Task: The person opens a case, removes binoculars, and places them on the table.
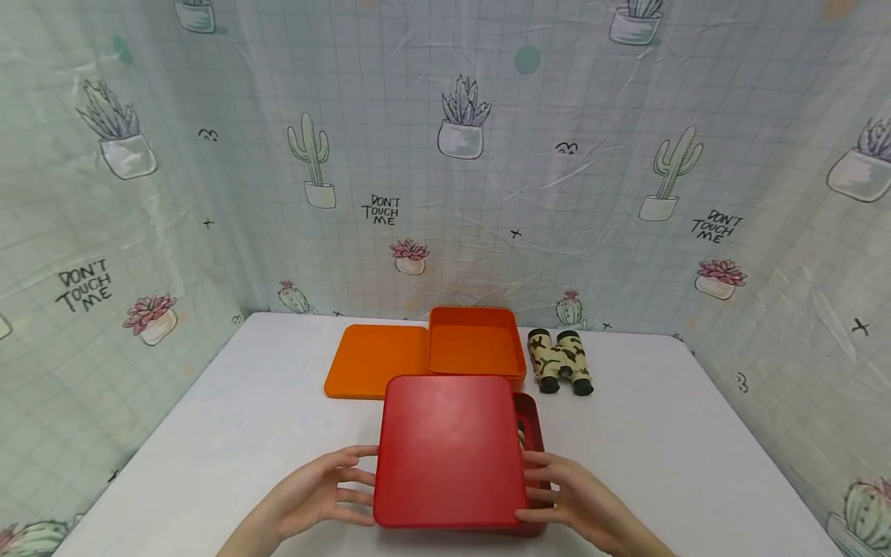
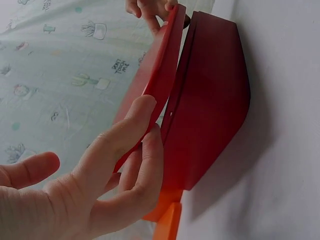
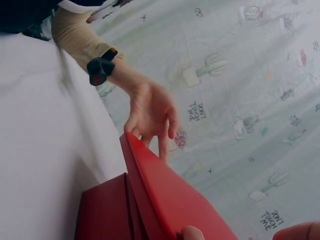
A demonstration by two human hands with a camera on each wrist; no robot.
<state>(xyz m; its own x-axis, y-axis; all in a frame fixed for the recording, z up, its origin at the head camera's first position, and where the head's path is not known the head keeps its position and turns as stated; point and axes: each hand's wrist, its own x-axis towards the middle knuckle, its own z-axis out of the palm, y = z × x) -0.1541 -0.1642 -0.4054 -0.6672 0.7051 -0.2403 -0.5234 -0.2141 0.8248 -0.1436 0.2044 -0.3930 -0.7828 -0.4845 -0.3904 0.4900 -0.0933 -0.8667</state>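
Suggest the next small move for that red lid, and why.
Probably ease the red lid slightly rightward over the red box. It sits offset left, leaving a strip of the box's right side uncovered, and a gap shows between them, so lowering it here would likely misalign. The left hand and right hand already touch opposite edges.

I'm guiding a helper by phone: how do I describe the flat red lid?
On the white table, a dark red box stands nearer the person than the open orange box. Above it, between left hand and right hand, is the rounded-corner red lid. Unlike the flat orange lid, it is bright red and hand-held.
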